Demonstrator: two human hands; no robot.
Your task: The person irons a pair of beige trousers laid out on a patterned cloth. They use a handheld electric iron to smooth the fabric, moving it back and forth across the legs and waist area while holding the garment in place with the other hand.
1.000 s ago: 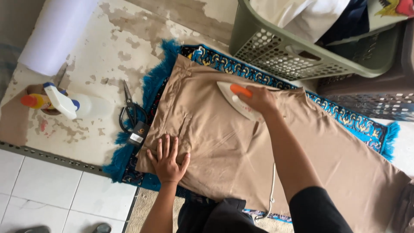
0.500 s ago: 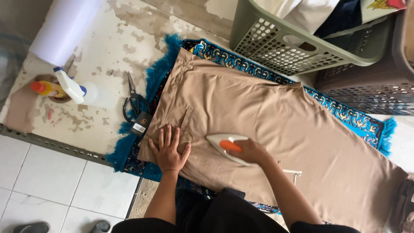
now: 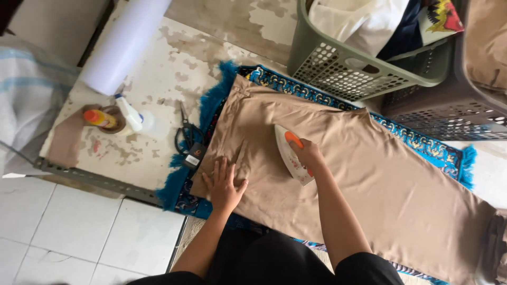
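On tan trousers [image 3: 369, 179] — iron [image 3: 289, 153] nose up-left, right hand [image 3: 309, 154] gripping; left hand [image 3: 224, 184] flat.

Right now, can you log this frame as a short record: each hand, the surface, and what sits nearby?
left hand: flat on the tan trousers, fingers spread
right hand: gripping the iron by its orange handle, iron resting on the trousers
surface: blue patterned mat under the trousers
beside mat: scissors, spray bottle, white roll
behind: green laundry basket with clothes, grey basket next to it
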